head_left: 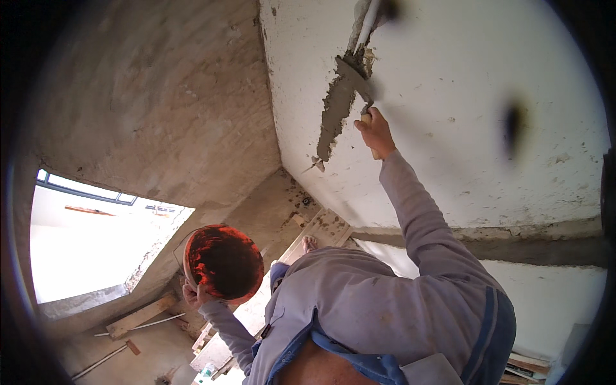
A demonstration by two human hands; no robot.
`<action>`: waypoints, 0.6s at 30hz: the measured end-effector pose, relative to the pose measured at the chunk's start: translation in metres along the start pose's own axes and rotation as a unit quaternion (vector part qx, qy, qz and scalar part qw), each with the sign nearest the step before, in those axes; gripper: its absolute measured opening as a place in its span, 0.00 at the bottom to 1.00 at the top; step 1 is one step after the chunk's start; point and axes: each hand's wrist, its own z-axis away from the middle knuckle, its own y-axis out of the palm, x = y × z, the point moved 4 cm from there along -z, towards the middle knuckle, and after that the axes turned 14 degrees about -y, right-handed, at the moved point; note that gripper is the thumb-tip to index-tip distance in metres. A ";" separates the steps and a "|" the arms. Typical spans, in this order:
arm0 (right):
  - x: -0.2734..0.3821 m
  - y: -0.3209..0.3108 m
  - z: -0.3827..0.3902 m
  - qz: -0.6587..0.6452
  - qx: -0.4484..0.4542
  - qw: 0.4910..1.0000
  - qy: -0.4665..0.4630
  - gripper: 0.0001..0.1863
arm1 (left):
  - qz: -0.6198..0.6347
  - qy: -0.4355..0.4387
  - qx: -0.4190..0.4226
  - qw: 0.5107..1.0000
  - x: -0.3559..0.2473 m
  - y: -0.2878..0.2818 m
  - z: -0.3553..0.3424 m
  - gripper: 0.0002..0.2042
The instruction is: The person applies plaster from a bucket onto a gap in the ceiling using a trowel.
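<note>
My right hand (377, 133) is closed round the wooden handle of a trowel (353, 75). The trowel's blade lies against wet grey mortar (335, 115), which runs as a rough strip down the white wall (462, 83). Above the blade, a white pipe (366, 27) shows in an open groove. Lower on the left, my left hand (194, 294) grips the edge of an orange-red bucket (191, 256). Dark mortar coats the bucket's inside; how much lies at its bottom is hard to tell.
A bare brown wall (160, 96) meets the white one at a corner. There is a bright window opening (90, 250) at left. Wooden planks (327, 226) lie under my feet. Below at left are a board (141, 316) and a long-handled tool (106, 359).
</note>
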 end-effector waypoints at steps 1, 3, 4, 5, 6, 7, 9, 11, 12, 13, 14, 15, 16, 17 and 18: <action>-0.001 -0.004 -0.001 -0.003 -0.026 0.999 -0.022 0.20 | 0.007 0.002 0.013 1.000 0.002 0.004 -0.003 0.14; 0.022 -0.014 0.013 -0.155 -0.038 0.986 0.047 0.16 | 0.001 -0.001 0.010 1.000 0.010 -0.004 -0.005 0.15; 0.027 -0.020 0.017 -0.180 -0.038 0.981 0.060 0.15 | 0.003 -0.018 0.010 1.000 0.012 -0.005 -0.004 0.15; 0.033 -0.024 0.020 -0.205 -0.038 0.976 0.068 0.15 | 0.008 -0.033 0.009 0.999 0.014 -0.007 -0.005 0.15; 0.038 -0.028 0.025 -0.213 -0.052 0.973 0.066 0.14 | 0.011 -0.039 0.007 0.999 0.018 -0.012 -0.005 0.15; 0.040 -0.030 0.035 -0.197 -0.055 0.977 0.066 0.14 | 0.015 -0.044 0.003 0.999 0.023 -0.022 -0.006 0.15; 0.051 -0.037 0.047 -0.161 -0.056 0.984 0.052 0.15 | 0.031 -0.045 -0.001 0.998 0.023 -0.014 -0.001 0.15; 0.052 -0.042 0.047 -0.197 -0.071 0.977 0.028 0.16 | 0.039 -0.034 0.001 0.999 0.011 0.005 0.007 0.14; 0.051 -0.042 0.044 -0.228 -0.067 0.971 0.018 0.17 | 0.018 -0.024 0.008 1.000 0.016 -0.003 0.003 0.13; 0.051 -0.039 0.039 -0.258 -0.063 0.964 0.009 0.17 | -0.003 -0.015 0.015 1.000 0.026 -0.018 -0.003 0.12; 0.048 -0.031 0.031 -0.294 -0.059 0.954 0.011 0.15 | -0.024 -0.007 0.027 0.999 0.032 -0.023 -0.009 0.11; 0.037 -0.022 0.022 -0.316 -0.044 0.947 0.020 0.16 | -0.031 -0.007 0.032 0.999 0.029 -0.022 -0.011 0.11; 0.025 -0.015 0.012 -0.339 -0.031 0.940 0.030 0.17 | -0.039 -0.007 0.039 0.998 0.026 -0.020 -0.014 0.12; 0.013 -0.007 0.010 -0.362 -0.015 0.931 0.046 0.17 | -0.053 -0.012 0.043 0.998 0.022 -0.022 -0.013 0.12; 0.007 -0.001 0.010 -0.376 -0.023 0.924 0.073 0.18 | -0.059 -0.017 0.026 0.998 0.018 -0.020 -0.012 0.12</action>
